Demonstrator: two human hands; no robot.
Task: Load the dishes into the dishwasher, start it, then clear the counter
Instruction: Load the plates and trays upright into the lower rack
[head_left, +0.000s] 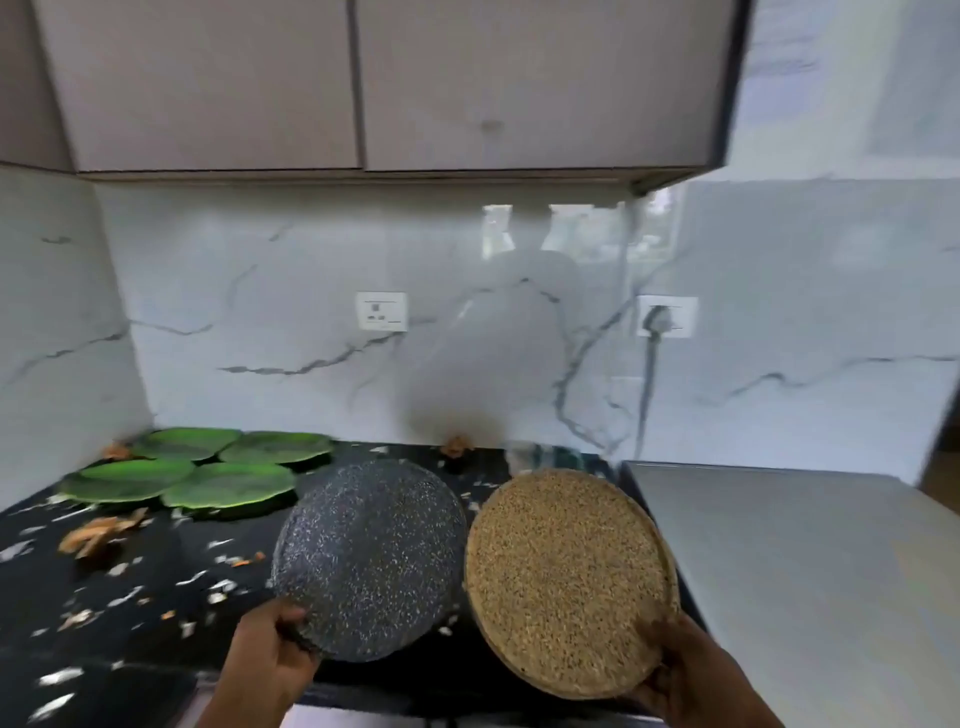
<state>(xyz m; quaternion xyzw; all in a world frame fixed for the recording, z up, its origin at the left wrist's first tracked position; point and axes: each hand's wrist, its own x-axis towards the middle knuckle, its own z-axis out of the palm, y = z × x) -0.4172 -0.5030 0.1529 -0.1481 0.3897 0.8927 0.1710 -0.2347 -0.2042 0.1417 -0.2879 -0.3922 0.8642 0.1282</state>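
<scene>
At the far left of the black table (130, 597) we see four green leaf-shaped plates (202, 470) lying flat in a cluster against the marble wall (311, 270), with orange-brown scraps (101, 530) and pale flecks scattered on the dark surface in front of them. Moving right, the left hand (275, 654) has its fingers (291, 621) curled around the lower edge of a dark grey speckled plate (369, 561), gripping it tilted up above the table. Just beside it, the right hand (691, 675) grips the lower right rim of a tan speckled plate (569, 584), also tilted, its rim close to the grey one; we cannot tell if they touch. Further right stands a grey flat-topped appliance (805, 571), with a wall socket (667, 316) and cord behind it.
</scene>
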